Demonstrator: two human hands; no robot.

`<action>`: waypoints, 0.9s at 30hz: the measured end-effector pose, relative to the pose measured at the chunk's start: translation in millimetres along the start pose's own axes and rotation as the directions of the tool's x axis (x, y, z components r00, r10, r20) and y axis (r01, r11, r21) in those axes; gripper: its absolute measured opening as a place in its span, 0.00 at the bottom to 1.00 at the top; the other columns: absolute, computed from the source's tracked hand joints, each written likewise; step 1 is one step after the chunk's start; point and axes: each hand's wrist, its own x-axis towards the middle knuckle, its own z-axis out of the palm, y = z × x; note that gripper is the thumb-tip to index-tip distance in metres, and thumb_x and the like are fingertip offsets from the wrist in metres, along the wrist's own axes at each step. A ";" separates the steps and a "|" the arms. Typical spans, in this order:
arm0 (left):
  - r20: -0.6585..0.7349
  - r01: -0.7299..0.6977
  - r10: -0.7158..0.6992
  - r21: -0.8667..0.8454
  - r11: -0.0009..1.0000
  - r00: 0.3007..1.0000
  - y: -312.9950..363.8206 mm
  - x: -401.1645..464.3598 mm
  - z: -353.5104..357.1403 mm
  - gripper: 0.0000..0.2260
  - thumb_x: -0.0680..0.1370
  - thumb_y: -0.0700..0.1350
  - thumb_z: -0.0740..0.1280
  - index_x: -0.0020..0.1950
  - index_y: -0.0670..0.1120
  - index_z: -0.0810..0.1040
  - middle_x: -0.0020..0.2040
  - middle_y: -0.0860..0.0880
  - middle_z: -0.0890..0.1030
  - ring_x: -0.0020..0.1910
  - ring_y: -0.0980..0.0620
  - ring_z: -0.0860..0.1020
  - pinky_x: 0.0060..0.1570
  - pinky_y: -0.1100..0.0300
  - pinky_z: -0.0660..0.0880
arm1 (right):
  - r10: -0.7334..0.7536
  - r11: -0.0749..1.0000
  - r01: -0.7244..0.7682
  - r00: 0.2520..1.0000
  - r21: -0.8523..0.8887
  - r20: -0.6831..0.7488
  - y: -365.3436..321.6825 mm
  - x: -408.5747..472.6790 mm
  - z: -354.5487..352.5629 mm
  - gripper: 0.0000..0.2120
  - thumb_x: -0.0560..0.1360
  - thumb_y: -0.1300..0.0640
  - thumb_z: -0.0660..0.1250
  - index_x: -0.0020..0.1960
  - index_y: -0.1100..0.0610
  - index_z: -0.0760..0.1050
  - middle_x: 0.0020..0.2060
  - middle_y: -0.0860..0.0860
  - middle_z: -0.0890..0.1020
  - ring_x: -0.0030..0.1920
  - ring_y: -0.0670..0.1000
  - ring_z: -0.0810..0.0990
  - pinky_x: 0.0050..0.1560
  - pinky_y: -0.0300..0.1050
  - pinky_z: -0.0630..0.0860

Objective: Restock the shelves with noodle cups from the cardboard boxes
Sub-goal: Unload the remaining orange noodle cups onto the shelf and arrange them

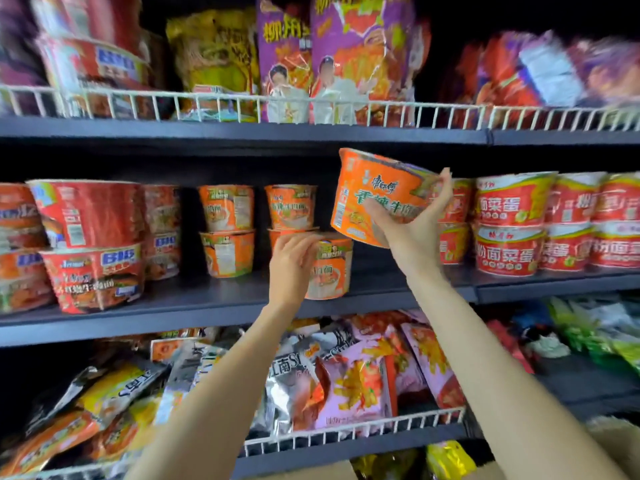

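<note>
Held cup: an orange noodle cup (377, 195) is in the air in front of the middle shelf (207, 306), tilted so its lid faces up and to the right, above and just right of the front cup.
Right hand: the right hand (412, 230) grips the held cup from below and behind, thumb across its printed side, fingers curled over the lid rim.
Front cup: a second orange cup (329, 268) stands upright on the middle shelf near its front edge.
Left hand: the left hand (294, 258) rests on the front cup, fingers curved over its top rim and left side.
Orange stacks: behind the front cup, further back on the middle shelf, stand two stacks of orange cups (227, 230), two high each, upright; the right stack is partly hidden by the left hand.
Red cups left: big red cups (93, 244) are stacked two high at the left end of the middle shelf.
Red cups right: red cups (509, 223) in two layers fill the middle shelf right of the held cup.
Upper shelf: above the middle shelf, behind a white wire rail (242, 105), stand purple bags (346, 57) and a yellow bag (218, 57).
Lower shelf: below the middle shelf, loose noodle packets (346, 382) lie heaped behind another wire rail.
Box: a cardboard edge (609, 441) shows at bottom right, below the shelves.
</note>
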 end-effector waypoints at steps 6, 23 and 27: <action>0.316 0.575 -0.495 -0.255 0.777 0.809 8.3 11.7 27.2 0.48 0.66 0.55 0.77 0.77 0.51 0.51 0.74 0.46 0.61 0.72 0.48 0.62 0.69 0.50 0.63 | 0.023 0.995 -0.014 0.996 -0.094 0.087 38.9 54.4 42.6 0.58 0.62 0.40 0.77 0.75 0.42 0.38 0.67 0.51 0.71 0.63 0.50 0.74 0.64 0.55 0.71; 0.414 0.135 -0.305 0.393 0.910 0.858 -46.9 7.1 43.4 0.29 0.76 0.58 0.64 0.75 0.56 0.58 0.67 0.49 0.75 0.62 0.44 0.74 0.54 0.53 0.72 | 0.273 0.695 0.040 0.909 -0.718 0.315 189.3 93.8 53.6 0.45 0.77 0.50 0.66 0.74 0.39 0.32 0.72 0.64 0.30 0.71 0.70 0.60 0.62 0.59 0.70; 0.360 0.102 -0.300 0.476 0.873 0.884 -59.9 -5.5 33.7 0.23 0.79 0.58 0.58 0.72 0.51 0.65 0.62 0.47 0.78 0.61 0.43 0.74 0.57 0.51 0.70 | 0.337 0.668 0.036 0.876 -0.743 0.345 203.1 104.8 83.1 0.42 0.80 0.58 0.60 0.74 0.40 0.30 0.71 0.61 0.26 0.73 0.70 0.49 0.68 0.59 0.63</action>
